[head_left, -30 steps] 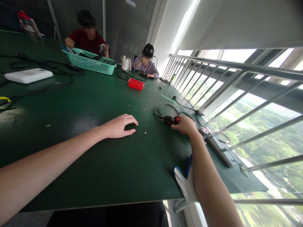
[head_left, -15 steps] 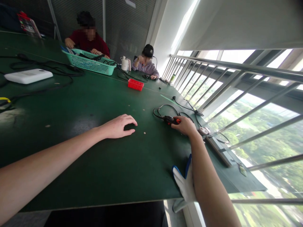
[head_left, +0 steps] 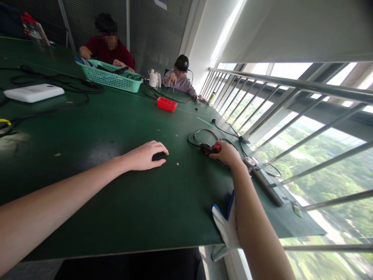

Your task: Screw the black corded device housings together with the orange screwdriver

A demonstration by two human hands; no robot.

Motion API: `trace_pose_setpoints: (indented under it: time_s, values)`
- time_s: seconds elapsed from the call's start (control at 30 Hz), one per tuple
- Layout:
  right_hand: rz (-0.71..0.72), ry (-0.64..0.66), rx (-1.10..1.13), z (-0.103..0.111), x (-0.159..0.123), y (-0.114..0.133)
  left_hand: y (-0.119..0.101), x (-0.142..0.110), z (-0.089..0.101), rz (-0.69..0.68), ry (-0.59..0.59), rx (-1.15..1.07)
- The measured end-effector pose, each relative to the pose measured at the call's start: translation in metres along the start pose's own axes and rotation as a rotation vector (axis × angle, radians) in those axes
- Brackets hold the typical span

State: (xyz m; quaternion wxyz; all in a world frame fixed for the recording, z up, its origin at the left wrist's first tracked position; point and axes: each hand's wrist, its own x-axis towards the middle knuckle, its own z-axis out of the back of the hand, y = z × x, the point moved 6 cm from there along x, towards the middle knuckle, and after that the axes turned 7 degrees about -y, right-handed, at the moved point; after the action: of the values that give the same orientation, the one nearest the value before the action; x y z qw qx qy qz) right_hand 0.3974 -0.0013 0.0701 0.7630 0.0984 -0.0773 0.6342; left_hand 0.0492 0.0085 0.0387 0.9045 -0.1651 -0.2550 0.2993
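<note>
My left hand [head_left: 147,156] rests palm down on the green table [head_left: 116,202], its fingers curled loosely over a small dark object that I cannot make out. My right hand [head_left: 229,154] is closed around a black and orange corded tool [head_left: 210,148] lying on the table near the window side. The tool's black cable [head_left: 204,134] loops on the table just beyond it. A tiny pale speck [head_left: 177,164] lies between my two hands.
A white and blue work glove [head_left: 225,229] hangs over the table's near edge under my right forearm. A red tray [head_left: 167,104], a teal basket [head_left: 110,77] and a white box [head_left: 33,92] stand farther off. Two people sit at the far end. A metal railing [head_left: 291,116] runs along the right.
My right hand has lifted the tool's end slightly and shifted a little away from me. My left hand has stayed put. The far people have moved their hands.
</note>
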Motion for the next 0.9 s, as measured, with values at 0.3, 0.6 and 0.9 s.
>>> trace_pose_setpoints:
  time_s: [0.3,0.6,0.9]
  values:
    - [0.215,-0.627,0.247,0.046,-0.016,0.037,0.0,0.0,0.0,0.028,0.013,0.01]
    - [0.133,-0.792,0.453,0.053,-0.025,0.05,-0.001,0.0,0.0,0.015,0.015,0.036]
    - [0.071,-0.702,0.496,0.034,-0.017,0.045,-0.001,0.0,-0.001,0.004,0.006,0.032]
